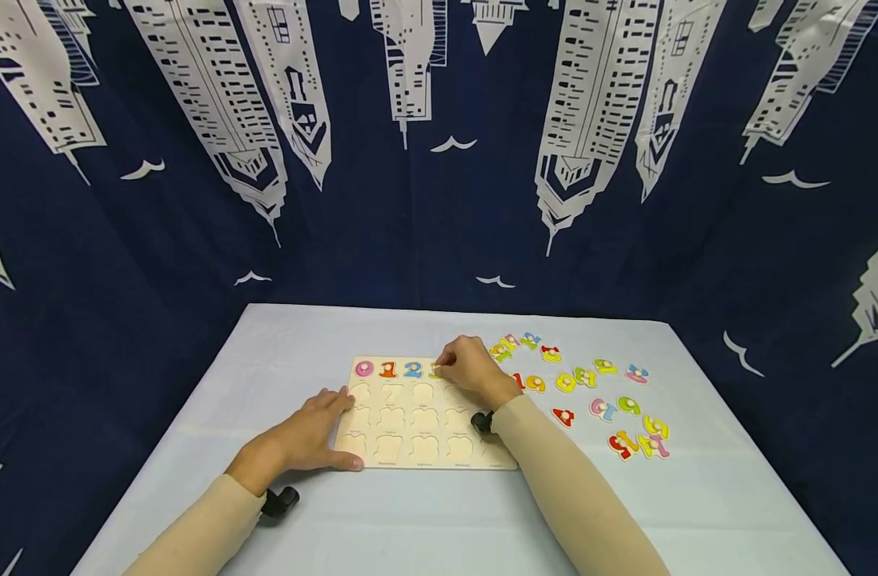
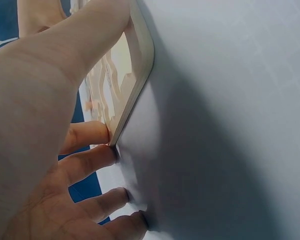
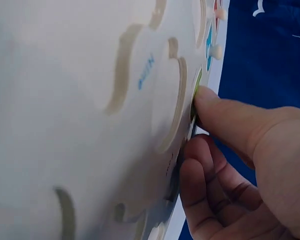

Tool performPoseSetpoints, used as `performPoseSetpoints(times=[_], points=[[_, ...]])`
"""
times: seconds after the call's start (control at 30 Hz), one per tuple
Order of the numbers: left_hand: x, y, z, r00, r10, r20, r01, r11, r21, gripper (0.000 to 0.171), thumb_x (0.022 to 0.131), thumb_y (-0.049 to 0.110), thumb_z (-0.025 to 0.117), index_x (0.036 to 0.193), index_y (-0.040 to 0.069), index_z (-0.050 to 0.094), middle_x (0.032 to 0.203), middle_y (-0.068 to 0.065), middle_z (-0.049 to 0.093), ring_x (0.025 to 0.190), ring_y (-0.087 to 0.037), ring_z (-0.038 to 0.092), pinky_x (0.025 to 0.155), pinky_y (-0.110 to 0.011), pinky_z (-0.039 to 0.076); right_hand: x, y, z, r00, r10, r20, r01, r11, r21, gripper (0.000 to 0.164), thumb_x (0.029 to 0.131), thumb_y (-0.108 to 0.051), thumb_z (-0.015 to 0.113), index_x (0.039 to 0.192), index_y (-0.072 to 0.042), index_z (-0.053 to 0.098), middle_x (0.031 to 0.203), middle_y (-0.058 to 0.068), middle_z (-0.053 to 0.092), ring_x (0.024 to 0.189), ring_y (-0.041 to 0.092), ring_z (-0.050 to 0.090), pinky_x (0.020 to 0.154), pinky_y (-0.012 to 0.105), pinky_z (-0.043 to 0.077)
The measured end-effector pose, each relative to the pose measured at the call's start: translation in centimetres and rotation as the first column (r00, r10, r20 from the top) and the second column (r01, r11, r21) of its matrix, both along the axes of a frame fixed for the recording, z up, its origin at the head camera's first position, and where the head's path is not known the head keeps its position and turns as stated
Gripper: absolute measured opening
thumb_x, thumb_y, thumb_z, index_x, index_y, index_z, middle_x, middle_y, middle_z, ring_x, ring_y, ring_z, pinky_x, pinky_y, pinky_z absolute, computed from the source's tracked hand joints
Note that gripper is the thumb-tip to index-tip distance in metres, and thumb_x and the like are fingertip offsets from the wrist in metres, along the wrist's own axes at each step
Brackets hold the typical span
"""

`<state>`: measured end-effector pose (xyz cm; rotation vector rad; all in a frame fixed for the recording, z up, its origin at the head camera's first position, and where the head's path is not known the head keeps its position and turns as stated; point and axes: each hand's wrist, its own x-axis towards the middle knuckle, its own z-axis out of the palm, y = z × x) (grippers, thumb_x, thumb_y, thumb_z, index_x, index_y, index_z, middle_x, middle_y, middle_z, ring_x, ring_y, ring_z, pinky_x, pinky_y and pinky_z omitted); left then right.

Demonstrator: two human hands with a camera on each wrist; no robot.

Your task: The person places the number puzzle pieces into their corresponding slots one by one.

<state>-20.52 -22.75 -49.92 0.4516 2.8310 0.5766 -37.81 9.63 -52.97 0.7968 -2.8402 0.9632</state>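
Note:
A pale wooden number puzzle board (image 1: 407, 438) lies on the table, with a pink 0 (image 1: 364, 368), a red 1 (image 1: 387, 369) and a blue 2 (image 1: 413, 369) seated in its top row. My left hand (image 1: 305, 432) rests along the board's left edge, fingers spread and thumb at the near corner. At the top row, beside the 2, my right hand (image 1: 476, 371) pinches a green number piece (image 3: 198, 79). Its thumb lies against the piece in the right wrist view, and the hand hides most of it.
Loose coloured number pieces, such as a red 4 (image 1: 563, 417) and an orange 9 (image 1: 535, 383), lie scattered right of the board on the white table (image 1: 323, 336). A dark blue cloth (image 1: 410, 240) printed with white buildings hangs behind.

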Motion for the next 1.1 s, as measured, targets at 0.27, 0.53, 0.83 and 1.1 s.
performPoseSetpoints(times=[0.27,0.53,0.83,1.1], points=[[0.0,-0.1,-0.3,1.000,0.009,-0.005,-0.009,1.000,0.000,0.118,0.085,0.057,0.104,0.172,-0.001,0.049,0.187,-0.031,0.035,0.174,-0.062,0.032,0.139,-0.077,0.035,2.4,-0.9,2.2,0.997,-0.063,0.044,0.061,0.998,0.034,0.004,0.100,-0.010,0.091,0.104,-0.009,0.093,0.095,0.004,0.089,0.087,0.014,0.072,0.081,0.029,0.062],[0.0,-0.3,-0.3,1.000,0.006,-0.008,-0.006,1.000,-0.004,0.119,0.085,0.058,0.103,0.173,0.000,0.048,0.187,-0.031,0.034,0.174,-0.062,0.031,0.139,-0.077,0.036,4.2,2.1,3.6,0.998,-0.017,0.064,0.011,0.996,0.085,0.031,0.102,-0.010,0.088,0.133,-0.005,0.086,0.119,0.011,0.084,0.105,0.022,0.075,0.102,0.043,0.066],[0.0,-0.2,-0.2,1.000,0.003,-0.001,-0.003,1.000,0.015,0.119,0.086,0.057,0.103,0.174,0.000,0.047,0.188,-0.031,0.034,0.174,-0.061,0.031,0.139,-0.077,0.035,6.1,9.5,4.6,0.998,-0.011,0.055,0.007,0.997,0.071,0.033,0.104,-0.015,0.089,0.135,-0.004,0.085,0.129,0.016,0.085,0.097,0.019,0.077,0.074,0.028,0.062],[0.2,-0.4,-0.1,1.000,-0.002,-0.011,0.003,1.000,0.014,0.119,0.085,0.058,0.103,0.173,0.000,0.048,0.188,-0.031,0.035,0.174,-0.062,0.031,0.139,-0.077,0.035,8.3,16.8,4.3,0.997,0.006,0.076,-0.012,0.997,0.079,0.031,0.102,-0.021,0.093,0.130,-0.008,0.087,0.127,0.011,0.084,0.098,0.017,0.070,0.076,0.022,0.059]])
